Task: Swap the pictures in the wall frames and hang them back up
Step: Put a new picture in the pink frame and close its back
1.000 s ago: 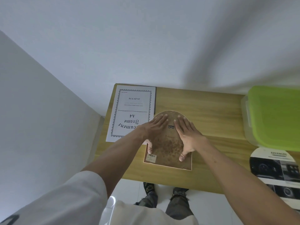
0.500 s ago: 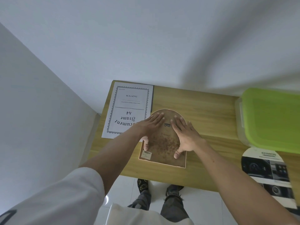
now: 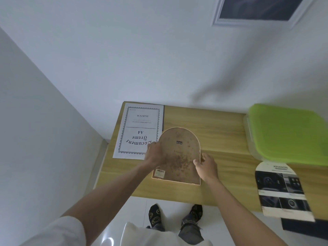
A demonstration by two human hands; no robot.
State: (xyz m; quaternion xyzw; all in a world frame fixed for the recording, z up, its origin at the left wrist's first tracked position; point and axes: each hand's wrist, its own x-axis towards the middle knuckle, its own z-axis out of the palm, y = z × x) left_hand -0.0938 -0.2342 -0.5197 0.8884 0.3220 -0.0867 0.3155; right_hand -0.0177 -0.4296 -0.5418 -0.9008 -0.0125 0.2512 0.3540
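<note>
Gripping the side edges instead of pressing flat on the backing as a moment ago, the left hand at nine o'clock and right hand at three are clamping the arched frame, lying face-down on the table, probably lifting it toward rehanging.

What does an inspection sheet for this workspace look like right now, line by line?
Surface: wooden table against the wall.
Job's things: arched frame back side up; document sheet left of it; arched printed insert at right.
Clutter: box with green lid on the table.
Grip: left hand holds the frame's left edge, right hand its right edge.
Cables: nothing seen.
Surroundings: white walls; framed picture hanging above.
</note>
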